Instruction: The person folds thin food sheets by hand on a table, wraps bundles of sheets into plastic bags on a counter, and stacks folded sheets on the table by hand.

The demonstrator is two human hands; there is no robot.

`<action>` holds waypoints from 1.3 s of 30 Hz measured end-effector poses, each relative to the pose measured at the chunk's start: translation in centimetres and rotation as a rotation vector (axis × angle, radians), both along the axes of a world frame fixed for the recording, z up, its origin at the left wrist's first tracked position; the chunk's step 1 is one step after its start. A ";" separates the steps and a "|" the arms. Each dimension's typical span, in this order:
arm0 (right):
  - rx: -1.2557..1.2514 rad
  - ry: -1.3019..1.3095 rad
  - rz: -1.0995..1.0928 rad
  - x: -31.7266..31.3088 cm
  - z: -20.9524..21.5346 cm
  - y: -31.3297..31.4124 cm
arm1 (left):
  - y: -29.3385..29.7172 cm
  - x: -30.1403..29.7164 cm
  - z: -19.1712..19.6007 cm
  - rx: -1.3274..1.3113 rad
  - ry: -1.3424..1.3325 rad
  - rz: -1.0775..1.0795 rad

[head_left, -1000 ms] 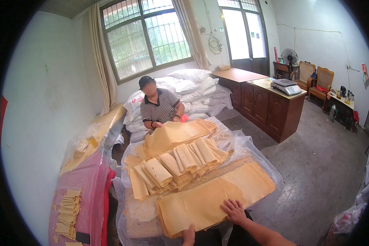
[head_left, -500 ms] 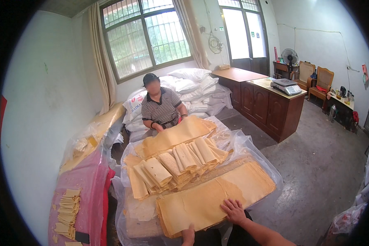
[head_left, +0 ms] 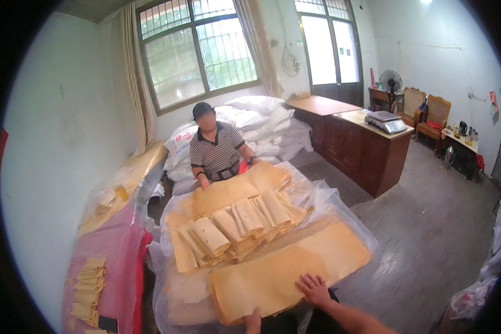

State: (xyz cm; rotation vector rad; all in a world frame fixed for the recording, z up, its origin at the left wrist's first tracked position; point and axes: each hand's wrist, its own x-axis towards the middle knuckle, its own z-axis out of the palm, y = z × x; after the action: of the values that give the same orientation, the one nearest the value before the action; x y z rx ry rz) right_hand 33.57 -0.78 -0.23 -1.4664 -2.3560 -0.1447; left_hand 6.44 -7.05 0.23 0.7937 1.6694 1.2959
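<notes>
A stack of wide, thin tan sheets [head_left: 284, 267], looking like dried bean-curd skin, lies at the near side of the table. My right hand [head_left: 313, 289] rests flat on the top sheet near its front edge, fingers spread. At the same edge, farther left, my left hand [head_left: 252, 322] pinches the sheet with the thumb on top; its other fingers are hidden. Beyond the stack sits a row of folded tan sheets [head_left: 211, 236]. Across the table, a person in a striped shirt holds another wide sheet [head_left: 239, 186] with both hands.
Clear plastic film [head_left: 334, 195] covers the table's edges. White sacks [head_left: 261, 125] are piled behind the other person. A pink-covered surface [head_left: 114, 273] at left carries more folded pieces [head_left: 89, 286]. A brown cabinet [head_left: 367, 156] with a scale [head_left: 387, 121] stands at far right.
The view has shifted slightly. My hands stay at the stack's front edge, the right one still flat. The other person's hand has moved down along the far sheet, whose left end has shifted.
</notes>
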 end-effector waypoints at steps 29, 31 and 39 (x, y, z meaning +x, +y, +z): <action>0.050 0.018 0.011 0.1 -0.1 0.0 | 0.5 0.1 2.3 -0.162 0.244 -0.045; 0.001 -0.055 -0.025 -0.1 0.3 -0.1 | 1.6 0.0 0.9 -0.174 0.124 -0.024; 0.004 0.081 0.018 -0.3 1.3 -0.1 | 3.8 2.0 -0.3 0.394 0.582 -0.176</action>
State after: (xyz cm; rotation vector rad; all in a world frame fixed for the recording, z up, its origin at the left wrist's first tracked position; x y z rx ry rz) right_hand 33.23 -0.90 1.04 -1.4218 -2.3017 -0.0840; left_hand 8.41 -3.30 -0.05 1.6408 1.7379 1.3649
